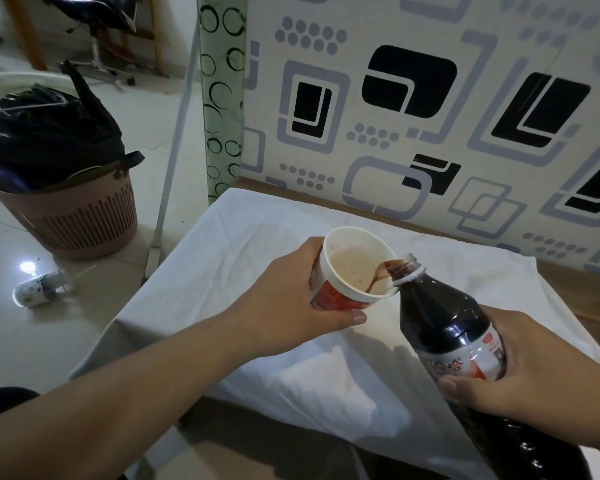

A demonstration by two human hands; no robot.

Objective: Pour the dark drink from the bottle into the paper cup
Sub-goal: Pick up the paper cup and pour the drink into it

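My left hand (284,299) grips a white paper cup (355,263) with a red print, held tilted above the table. My right hand (534,372) holds a large plastic bottle (440,317) of dark drink around its labelled middle. The bottle is uncapped and tipped to the left, its mouth resting over the cup's right rim. A thin dark stream runs from the mouth down the cup's inner wall. Pale foam and reddish splashes show inside the cup.
A white cloth covers the small table (257,230), which stands against a patterned wall panel (430,116). On the tiled floor to the left stand a pink bin with a black bag (66,202) and a fallen can (39,289). A chair stands far back.
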